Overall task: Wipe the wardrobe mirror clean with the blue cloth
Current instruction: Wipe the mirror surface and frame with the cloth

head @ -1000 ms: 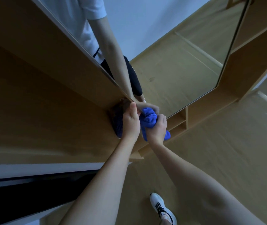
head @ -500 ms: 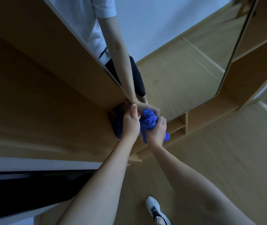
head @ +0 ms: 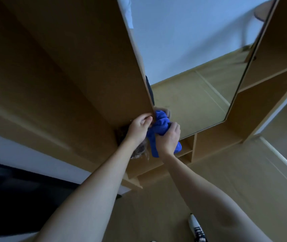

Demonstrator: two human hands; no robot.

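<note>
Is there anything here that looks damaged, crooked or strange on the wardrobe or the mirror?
Nothing stands out. The tall mirror shows no crack. The crumpled blue cloth is bunched at its lower left corner, gripped by the right hand, while the left hand holds the wooden wardrobe panel's edge.

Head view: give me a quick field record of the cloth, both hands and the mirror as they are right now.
cloth: blue cloth, bunched up, at the mirror's lower left corner
right hand: right hand grips the cloth, fingers curled round it
left hand: left hand holds the edge of the wardrobe door beside the cloth
mirror: mirror reflects a pale wall and wood floor
below mirror: open shelf compartments
floor: one white shoe near the bottom edge
</note>
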